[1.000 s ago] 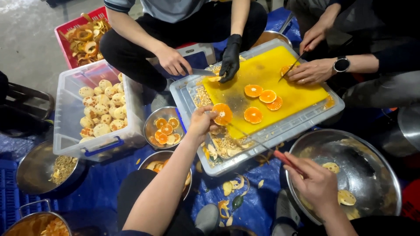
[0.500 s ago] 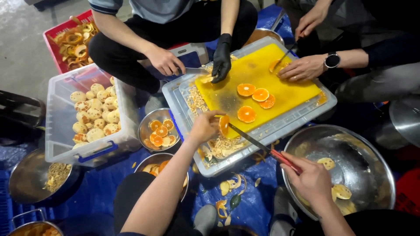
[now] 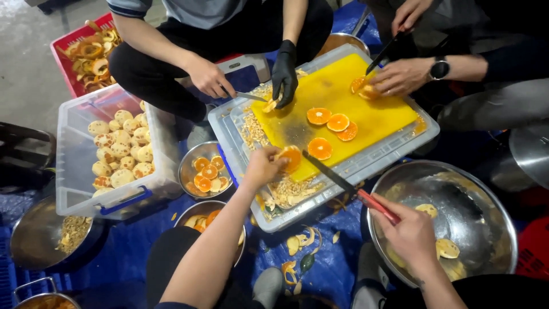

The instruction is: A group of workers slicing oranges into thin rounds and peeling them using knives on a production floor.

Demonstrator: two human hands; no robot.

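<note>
Grey concrete floor (image 3: 26,68) bare at upper left. Blue tarp (image 3: 131,252) spread over floor under work area, creased, wet in places; scraps of peel scattered along near edge. Blue plastic crate (image 3: 6,286) at lower left corner. Dark low stool (image 3: 26,154) at left edge. Lighting even, artificial, glare on metal. No walls or windows visible.

A floor-level food-prep spot (blue tarp (image 3: 131,252), steel bowls (image 3: 486,212), peeled-fruit tub (image 3: 74,143), yellow cutting board (image 3: 372,123)).

Bright overhead light; sharp, slight glare
</note>
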